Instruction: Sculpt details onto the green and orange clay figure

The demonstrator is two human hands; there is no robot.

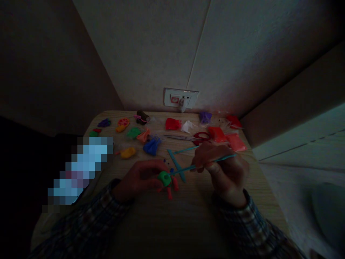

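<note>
On a small wooden table (188, 216), my left hand (141, 178) is closed around a green clay figure (164, 178) with small red pieces sticking out below it. In my right hand (221, 169), pinched between the fingers, is a thin teal sculpting tool (205, 163), and its tip touches the green clay. Two more teal tools (176, 163) lie crossed on the table just behind the figure.
Red-handled scissors (198, 137) lie behind my right hand. Several clay pieces and bags sit along the back: blue (151, 146), yellow (128, 153), green (133, 132), red (172, 123), orange-red bags (229, 138), purple (205, 116). A wall socket (181, 98) is above. A pixelated screen (81, 169) glows at left.
</note>
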